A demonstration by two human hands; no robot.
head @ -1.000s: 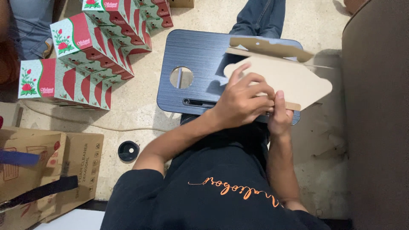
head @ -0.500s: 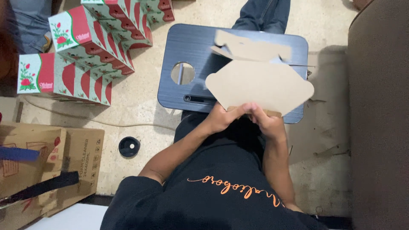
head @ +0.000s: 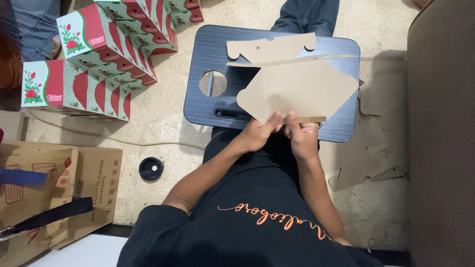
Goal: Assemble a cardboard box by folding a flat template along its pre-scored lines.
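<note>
Both hands meet at the near edge of a flat brown cardboard cut-out, which is held above a dark blue lap table with a round hole in its top. The left hand grips the lower left corner of the sheet, its fingers curled beneath and the thumb pressed on top, so it is closed in a pinch on the card. The right hand sits just beside it, touching it, with the fingers folded around a narrow tab at the sheet's bottom edge; it too is clenched on the cardboard rather than released. The sheet spreads away from the hands over the table's right half, and a folded flap of it stands up along its far edge. Off to the left, on the pale floor, lie rows of green and red printed boxes with a flower picture, a small black round lid, and a larger brown carton. Loose cardboard offcuts rest on the floor to the right
</note>
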